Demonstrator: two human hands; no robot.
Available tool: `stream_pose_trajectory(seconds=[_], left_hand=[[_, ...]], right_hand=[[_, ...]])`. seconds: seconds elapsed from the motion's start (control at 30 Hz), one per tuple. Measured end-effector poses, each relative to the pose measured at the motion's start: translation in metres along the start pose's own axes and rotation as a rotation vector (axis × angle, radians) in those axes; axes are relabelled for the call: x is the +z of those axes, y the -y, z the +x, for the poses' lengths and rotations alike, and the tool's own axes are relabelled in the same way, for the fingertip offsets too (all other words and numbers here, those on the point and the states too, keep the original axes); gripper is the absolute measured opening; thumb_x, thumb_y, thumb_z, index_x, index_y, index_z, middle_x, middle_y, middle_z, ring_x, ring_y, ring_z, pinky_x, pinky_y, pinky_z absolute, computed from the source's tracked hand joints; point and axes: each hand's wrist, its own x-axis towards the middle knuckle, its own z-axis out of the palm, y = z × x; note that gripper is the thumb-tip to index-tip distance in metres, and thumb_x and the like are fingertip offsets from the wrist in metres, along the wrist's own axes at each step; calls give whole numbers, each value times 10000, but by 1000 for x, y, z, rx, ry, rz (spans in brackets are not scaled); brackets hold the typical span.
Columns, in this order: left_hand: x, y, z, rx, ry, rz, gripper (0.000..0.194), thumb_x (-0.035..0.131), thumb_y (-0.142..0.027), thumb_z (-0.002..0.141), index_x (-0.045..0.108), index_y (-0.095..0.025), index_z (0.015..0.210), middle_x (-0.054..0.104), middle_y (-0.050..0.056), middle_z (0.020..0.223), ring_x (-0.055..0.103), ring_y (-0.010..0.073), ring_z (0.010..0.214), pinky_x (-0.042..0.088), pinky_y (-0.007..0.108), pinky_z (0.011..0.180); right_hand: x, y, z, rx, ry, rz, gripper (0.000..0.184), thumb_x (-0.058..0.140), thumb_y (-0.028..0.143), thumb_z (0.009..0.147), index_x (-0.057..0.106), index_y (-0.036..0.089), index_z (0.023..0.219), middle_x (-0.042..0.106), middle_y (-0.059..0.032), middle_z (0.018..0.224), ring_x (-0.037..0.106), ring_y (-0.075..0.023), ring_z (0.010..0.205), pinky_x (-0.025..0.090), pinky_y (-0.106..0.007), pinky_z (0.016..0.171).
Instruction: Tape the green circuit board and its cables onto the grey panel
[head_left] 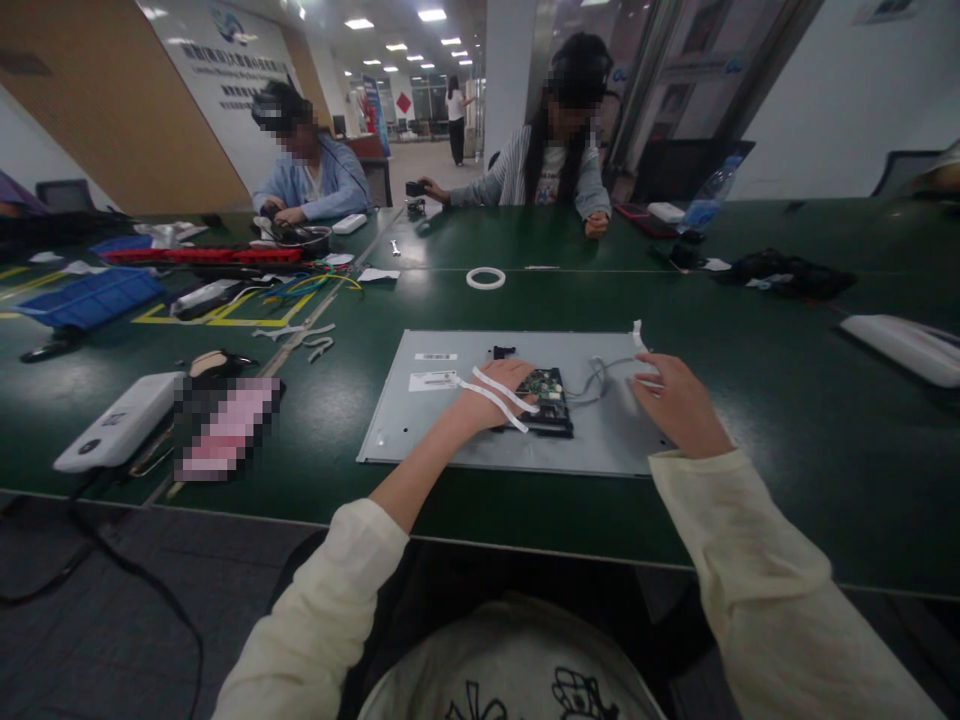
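A flat grey metal panel (420,400) lies on the green table in front of me. On its middle sits a green circuit board (541,384) in a black frame (556,425). My left hand (499,390) rests flat over the board's left side, with white tape strips (499,398) stuck across its back. A thin grey cable (600,378) runs from the board toward the right. At the panel's right edge, my right hand (679,400) pinches the cable's far end, its fingertips partly hidden. A short white tape piece (637,334) sticks up at the panel's top right corner.
A white tape roll (486,278) lies beyond the panel. To the left are a white power bank (120,422), a pink phone (229,428) and a blue bin (90,298). A white device (904,348) lies right. Two people sit across the table.
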Motion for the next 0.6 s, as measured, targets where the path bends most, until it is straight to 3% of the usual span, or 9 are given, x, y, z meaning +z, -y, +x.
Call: stream_pose_trajectory(seconds=[0.6], left_hand=[[0, 2, 0, -6, 4, 17, 440, 530, -361, 829, 498, -148, 1213, 562, 92, 1236, 527, 240, 1128, 368, 367, 1014]], right_hand=[[-2, 3, 1, 40, -46, 45, 331, 496, 266, 788, 564, 159, 1094, 557, -122, 1153, 638, -191, 869, 538, -323, 754]])
